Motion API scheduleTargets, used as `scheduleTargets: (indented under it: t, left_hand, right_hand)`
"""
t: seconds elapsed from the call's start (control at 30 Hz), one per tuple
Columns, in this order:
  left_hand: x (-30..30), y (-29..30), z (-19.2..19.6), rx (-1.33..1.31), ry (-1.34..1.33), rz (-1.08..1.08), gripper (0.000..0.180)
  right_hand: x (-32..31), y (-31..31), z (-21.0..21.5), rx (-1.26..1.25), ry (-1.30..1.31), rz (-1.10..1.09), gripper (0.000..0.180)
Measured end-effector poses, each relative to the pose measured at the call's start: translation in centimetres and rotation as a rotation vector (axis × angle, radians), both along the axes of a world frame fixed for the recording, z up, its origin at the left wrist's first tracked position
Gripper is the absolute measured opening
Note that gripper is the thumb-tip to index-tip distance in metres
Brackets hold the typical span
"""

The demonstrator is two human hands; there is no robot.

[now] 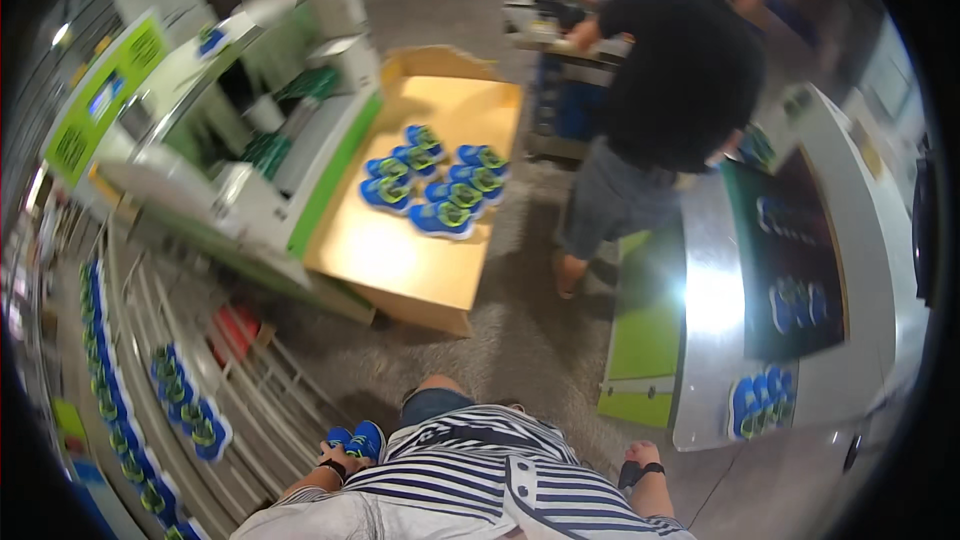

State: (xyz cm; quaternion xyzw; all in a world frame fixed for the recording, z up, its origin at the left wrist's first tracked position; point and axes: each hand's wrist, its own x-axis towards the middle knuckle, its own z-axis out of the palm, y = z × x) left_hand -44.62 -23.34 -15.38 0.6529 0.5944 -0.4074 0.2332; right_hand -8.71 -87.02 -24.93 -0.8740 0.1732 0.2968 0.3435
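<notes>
At the lower left, my left hand [341, 455] is closed on a pair of blue shoes [357, 441], held beside my body near the rack. My right hand [642, 454] hangs at my right side with its fingers curled, and nothing shows in it. Dark bands circle both wrists. Ahead of me, several blue shoes with lime-green linings [448, 208] stand grouped on a light wooden table [410, 270], out of reach of both hands.
Rails at left carry rows of blue shoes [190, 405]. A white-and-green machine [320, 180] adjoins the table. A person in a black shirt [680, 60] stands ahead right. Beside them, a metal-topped conveyor machine [710, 340] bears blue shoes [762, 402] at its near end.
</notes>
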Motion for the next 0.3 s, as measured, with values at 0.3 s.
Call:
scheduleTargets:
  t: [0.3]
  left_hand:
    - [-5.8, -2.9, 1.2, 0.039, -0.175, 0.401, 0.122]
  right_hand:
    - [16.4, 17.5, 0.7, 0.066, 0.100, 0.380, 0.043]
